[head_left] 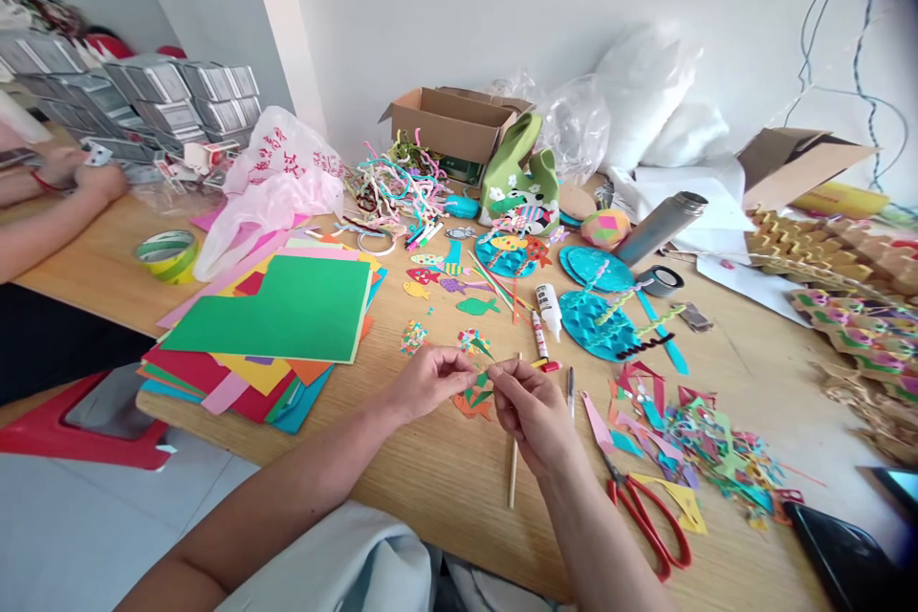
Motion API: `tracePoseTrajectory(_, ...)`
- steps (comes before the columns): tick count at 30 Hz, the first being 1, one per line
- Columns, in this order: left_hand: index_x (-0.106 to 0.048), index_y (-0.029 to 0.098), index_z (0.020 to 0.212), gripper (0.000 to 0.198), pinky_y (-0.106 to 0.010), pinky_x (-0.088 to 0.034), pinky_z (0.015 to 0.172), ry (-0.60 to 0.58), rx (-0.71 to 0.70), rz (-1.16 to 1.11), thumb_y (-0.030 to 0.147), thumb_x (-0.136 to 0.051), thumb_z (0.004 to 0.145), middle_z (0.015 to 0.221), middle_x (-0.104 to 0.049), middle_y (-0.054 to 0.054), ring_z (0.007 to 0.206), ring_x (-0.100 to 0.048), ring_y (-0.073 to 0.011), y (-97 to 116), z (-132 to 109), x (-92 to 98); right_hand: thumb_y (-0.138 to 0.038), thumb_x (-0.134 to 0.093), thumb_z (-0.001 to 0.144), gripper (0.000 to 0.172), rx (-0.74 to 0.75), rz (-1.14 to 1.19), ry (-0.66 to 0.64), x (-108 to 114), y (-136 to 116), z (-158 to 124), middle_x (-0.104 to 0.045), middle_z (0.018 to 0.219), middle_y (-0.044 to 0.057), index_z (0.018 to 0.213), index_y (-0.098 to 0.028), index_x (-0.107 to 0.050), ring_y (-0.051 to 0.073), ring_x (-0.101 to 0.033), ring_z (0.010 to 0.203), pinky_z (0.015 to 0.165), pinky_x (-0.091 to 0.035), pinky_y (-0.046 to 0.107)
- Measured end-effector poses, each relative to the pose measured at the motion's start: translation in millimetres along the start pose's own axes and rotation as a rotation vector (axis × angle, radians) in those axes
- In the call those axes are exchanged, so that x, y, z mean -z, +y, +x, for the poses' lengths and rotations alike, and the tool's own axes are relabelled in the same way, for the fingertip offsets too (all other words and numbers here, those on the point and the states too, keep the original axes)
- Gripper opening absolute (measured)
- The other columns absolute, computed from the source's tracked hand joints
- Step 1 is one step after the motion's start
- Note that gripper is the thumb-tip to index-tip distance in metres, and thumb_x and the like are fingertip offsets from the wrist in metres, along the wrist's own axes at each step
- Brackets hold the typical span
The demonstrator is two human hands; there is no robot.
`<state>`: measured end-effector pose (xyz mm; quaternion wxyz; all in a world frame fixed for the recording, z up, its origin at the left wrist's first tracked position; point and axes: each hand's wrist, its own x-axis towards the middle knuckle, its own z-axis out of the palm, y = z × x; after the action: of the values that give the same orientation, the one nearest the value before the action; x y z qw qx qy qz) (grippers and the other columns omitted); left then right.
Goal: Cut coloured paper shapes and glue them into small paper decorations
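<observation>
Now: both hands on one small paper cutout (pixel 477 394), low over the table (pixel 445 483).
Fingers of left hand (pixel 428 382) and right hand (pixel 532 416) pressed together, pinching the green-orange cutout between them. A wooden stick (pixel 512 478) lies on the table under the right hand; red scissors (pixel 645 516) and paper scraps (pixel 717 454) to the right, glue bottle (pixel 549 309) just behind, coloured paper stack (pixel 279 316) to the left. Open cardboard box (pixel 448 122) at the back, contents unclear.

Soft, even daylight is filling the scene, casting only faint shadows on the bench (pixel 445 488). The wide lens is bowing the edges, and the top right corner is vignetting dark.
</observation>
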<state>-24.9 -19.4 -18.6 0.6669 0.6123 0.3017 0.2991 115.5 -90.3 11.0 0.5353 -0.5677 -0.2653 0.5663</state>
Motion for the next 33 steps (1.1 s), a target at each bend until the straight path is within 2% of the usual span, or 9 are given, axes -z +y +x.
tracePoseTrajectory(4, -0.061, 0.014, 0.065, 0.022, -0.023, -0.032, 0.054, -0.037, 0.015, -0.03, 0.034, -0.068, 0.072, 0.058, -0.052, 0.002, 0.056, -0.043, -0.009, 4, -1, -1.5, -0.057, -0.074, 0.067, 0.043, 0.064, -0.159, -0.006, -2, -1, -2, -0.044, 0.042, -0.008, 0.067, -0.019, -0.054, 0.003, -0.027, 0.033, 0.034, -0.015, 0.018)
tracePoseTrajectory(7, -0.063, 0.014, 0.065, 0.021, -0.022, -0.033, 0.054, -0.032, 0.008, -0.049, 0.033, -0.069, 0.071, 0.059, -0.053, 0.002, 0.056, -0.044, -0.0087, 6, -2, -0.3, -0.06, -0.064, 0.075, 0.042, 0.157, -0.385, 0.04, 11, -5, -10, -0.05, 0.049, -0.004, 0.073, -0.018, -0.059, 0.007, -0.036, 0.037, 0.037, -0.025, 0.02)
tracePoseTrajectory(9, -0.065, 0.014, 0.066, 0.021, -0.022, -0.036, 0.055, -0.008, 0.022, -0.069, 0.034, -0.068, 0.071, 0.061, -0.057, 0.0, 0.058, -0.047, -0.0092, 6, -2, 1.6, -0.06, -0.057, 0.08, 0.041, 0.244, -0.62, 0.165, 33, -6, -21, -0.055, 0.054, -0.001, 0.077, -0.019, -0.061, 0.011, -0.046, 0.044, 0.042, -0.033, 0.023)
tracePoseTrajectory(12, -0.066, 0.014, 0.068, 0.022, -0.023, -0.04, 0.056, 0.06, 0.078, -0.159, 0.036, -0.07, 0.068, 0.065, -0.063, -0.002, 0.061, -0.054, -0.0115, 6, -1, 4.1, -0.056, -0.047, 0.086, 0.039, 0.285, -1.024, 0.341, 83, -1, -46, -0.064, 0.065, 0.004, 0.079, -0.021, -0.063, 0.019, -0.061, 0.057, 0.052, -0.043, 0.028)
tracePoseTrajectory(16, -0.065, 0.014, 0.066, 0.025, -0.022, -0.04, 0.053, 0.131, 0.137, -0.255, 0.037, -0.074, 0.063, 0.064, -0.066, -0.003, 0.06, -0.058, -0.0126, 8, -1, 4.1, -0.052, -0.04, 0.086, 0.038, 0.309, -1.481, 0.528, 147, 21, -85, -0.07, 0.084, 0.01, 0.086, -0.023, -0.065, 0.027, -0.067, 0.07, 0.058, -0.048, 0.034)
tracePoseTrajectory(18, -0.065, 0.014, 0.066, 0.025, -0.022, -0.039, 0.053, 0.149, 0.162, -0.27, 0.037, -0.075, 0.061, 0.063, -0.068, -0.004, 0.058, -0.058, -0.012, 8, -1, 3.4, -0.042, -0.035, 0.089, 0.036, 0.297, -1.608, 0.454, 165, 34, -99, -0.07, 0.088, 0.011, 0.093, -0.022, -0.066, 0.028, -0.067, 0.075, 0.064, -0.049, 0.037)
tracePoseTrajectory(21, -0.066, 0.013, 0.067, 0.026, -0.022, -0.039, 0.052, 0.179, 0.192, -0.289, 0.036, -0.077, 0.06, 0.064, -0.069, -0.005, 0.056, -0.057, -0.0113, 6, 0, 2.9, -0.037, -0.033, 0.09, 0.036, 0.23, -1.646, 0.45, 173, 49, -107, -0.067, 0.083, 0.011, 0.089, -0.022, -0.065, 0.027, -0.067, 0.073, 0.064, -0.05, 0.037)
tracePoseTrajectory(26, -0.068, 0.013, 0.069, 0.023, -0.022, -0.039, 0.052, 0.226, 0.168, -0.29, 0.033, -0.077, 0.061, 0.066, -0.07, -0.005, 0.056, -0.059, -0.0114, 2, 2, 5.9, -0.037, -0.031, 0.09, 0.036, 0.177, -1.643, 0.482, 169, 56, -97, -0.064, 0.08, 0.012, 0.085, -0.021, -0.062, 0.029, -0.066, 0.074, 0.066, -0.051, 0.039)
tracePoseTrajectory(33, -0.067, 0.013, 0.069, 0.023, -0.023, -0.039, 0.052, 0.222, 0.178, -0.273, 0.034, -0.076, 0.063, 0.065, -0.069, -0.005, 0.054, -0.057, -0.0106, 6, 1, 12.5, -0.048, -0.041, 0.079, 0.03, 0.089, -1.316, 0.469, 186, 44, -113, -0.069, 0.078, 0.014, 0.077, -0.022, -0.057, 0.029, -0.068, 0.072, 0.065, -0.054, 0.04)
